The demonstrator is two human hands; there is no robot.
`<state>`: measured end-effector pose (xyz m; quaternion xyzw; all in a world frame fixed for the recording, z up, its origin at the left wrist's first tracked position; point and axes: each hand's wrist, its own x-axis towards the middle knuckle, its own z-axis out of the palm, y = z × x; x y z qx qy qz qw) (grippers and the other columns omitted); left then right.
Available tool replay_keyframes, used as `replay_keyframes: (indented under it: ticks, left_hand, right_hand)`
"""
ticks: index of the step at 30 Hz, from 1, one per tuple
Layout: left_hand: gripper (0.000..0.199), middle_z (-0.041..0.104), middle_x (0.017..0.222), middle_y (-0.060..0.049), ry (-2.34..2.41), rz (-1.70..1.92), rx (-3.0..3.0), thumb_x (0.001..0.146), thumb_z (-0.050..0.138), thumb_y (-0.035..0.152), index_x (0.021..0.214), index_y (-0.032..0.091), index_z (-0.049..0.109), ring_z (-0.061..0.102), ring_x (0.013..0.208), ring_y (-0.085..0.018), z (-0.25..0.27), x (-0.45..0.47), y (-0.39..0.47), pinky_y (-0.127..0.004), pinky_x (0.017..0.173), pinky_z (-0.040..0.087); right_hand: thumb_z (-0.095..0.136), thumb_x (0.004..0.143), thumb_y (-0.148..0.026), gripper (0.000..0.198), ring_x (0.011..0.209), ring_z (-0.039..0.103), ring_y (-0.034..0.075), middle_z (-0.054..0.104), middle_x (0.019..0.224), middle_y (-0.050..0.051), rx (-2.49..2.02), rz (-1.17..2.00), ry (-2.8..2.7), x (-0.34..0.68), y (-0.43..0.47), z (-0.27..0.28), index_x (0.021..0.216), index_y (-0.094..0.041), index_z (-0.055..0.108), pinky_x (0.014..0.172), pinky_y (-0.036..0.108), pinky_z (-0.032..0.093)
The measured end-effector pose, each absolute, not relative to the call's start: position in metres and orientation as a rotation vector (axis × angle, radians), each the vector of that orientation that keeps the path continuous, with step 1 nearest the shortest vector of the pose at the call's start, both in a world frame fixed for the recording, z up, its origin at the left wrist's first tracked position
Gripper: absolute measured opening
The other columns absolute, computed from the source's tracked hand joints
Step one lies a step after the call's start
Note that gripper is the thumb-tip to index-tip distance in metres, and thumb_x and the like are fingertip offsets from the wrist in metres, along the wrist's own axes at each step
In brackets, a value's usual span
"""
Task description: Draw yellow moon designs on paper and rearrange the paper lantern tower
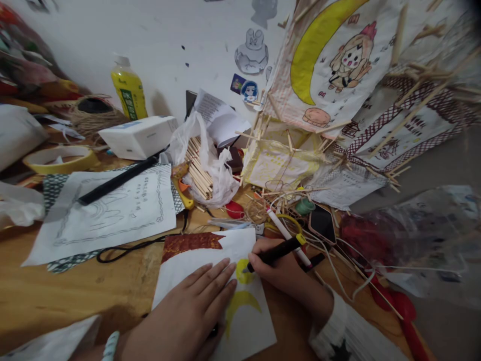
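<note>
A white sheet of paper (pixel 180 278) lies on the wooden table. It bears a dark red-brown patch at its upper left, a yellow round shape (pixel 240 273) and a yellow crescent (pixel 246 299) below that. My left hand (pixel 199 296) rests flat on the sheet, fingers stretched out. Something small and black shows under its palm, too hidden to name. In my right hand (pixel 268 263) is a black marker with a yellow end (pixel 285 249); its tip touches the yellow round shape. Beside that hand lies a white and pink marker (pixel 287 233).
A drawn sheet (pixel 150 215) with a black stick-like object (pixel 118 180) lies left, near yellow tape (pixel 56 163). Behind are a white box (pixel 139 140), a yellow drink bottle (pixel 130 93) and bagged wooden sticks (pixel 199 168). Stick-framed paper lanterns (pixel 281 163) and a phone (pixel 322 223) stand or lie right.
</note>
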<state>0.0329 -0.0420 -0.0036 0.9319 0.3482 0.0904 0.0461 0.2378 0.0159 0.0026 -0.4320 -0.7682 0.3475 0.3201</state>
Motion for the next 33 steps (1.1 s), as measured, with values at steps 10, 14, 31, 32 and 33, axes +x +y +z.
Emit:
replay_keyframes:
  ticks: [10,14,31,32,33]
  left_hand:
    - [0.055,0.039,0.140,-0.012,1.045,0.236,2.852,0.075,0.049,0.014,0.130,0.016,0.048,0.043,0.126,-0.025,-0.0051,0.0327,-0.0417,-0.040,0.099,0.043]
    - [0.054,0.041,0.139,-0.012,1.045,0.267,2.844,0.075,0.049,0.014,0.129,0.016,0.050,0.045,0.125,-0.025,-0.0062,0.0330,-0.0412,-0.040,0.099,0.044]
    - [0.054,0.039,0.141,-0.011,1.050,0.341,2.753,0.077,0.048,0.012,0.131,0.018,0.047,0.040,0.128,-0.025,-0.0097,0.0313,-0.0431,-0.042,0.103,0.039]
    - [0.054,0.039,0.141,-0.011,1.052,0.339,2.755,0.077,0.048,0.012,0.131,0.018,0.047,0.040,0.128,-0.025,-0.0090,0.0313,-0.0431,-0.042,0.103,0.039]
    - [0.053,0.039,0.141,-0.011,1.055,0.337,2.760,0.077,0.048,0.012,0.131,0.018,0.048,0.040,0.128,-0.025,-0.0083,0.0314,-0.0432,-0.042,0.103,0.039]
  right_hand:
    - [0.050,0.073,-0.019,0.021,0.051,0.042,0.009,0.045,0.053,-0.004,-1.108,0.938,-2.004,0.2383,0.0165,0.0034,0.053,-0.019,0.043,0.049,0.021,0.034]
    - [0.050,0.073,-0.020,0.020,0.052,0.043,0.010,0.046,0.053,-0.003,-1.122,0.960,-2.007,0.2389,0.0165,0.0022,0.054,-0.019,0.044,0.050,0.021,0.034]
    - [0.051,0.074,-0.020,0.022,0.052,0.043,0.010,0.046,0.053,-0.003,-1.120,0.966,-2.019,0.2374,0.0163,0.0051,0.054,-0.019,0.044,0.051,0.021,0.035]
    - [0.051,0.074,-0.020,0.022,0.052,0.042,0.009,0.046,0.053,-0.003,-1.120,0.967,-2.020,0.2373,0.0161,0.0055,0.053,-0.019,0.043,0.050,0.021,0.034]
    - [0.051,0.074,-0.020,0.022,0.052,0.042,0.009,0.046,0.053,-0.003,-1.120,0.970,-2.019,0.2373,0.0160,0.0056,0.054,-0.019,0.044,0.050,0.021,0.034]
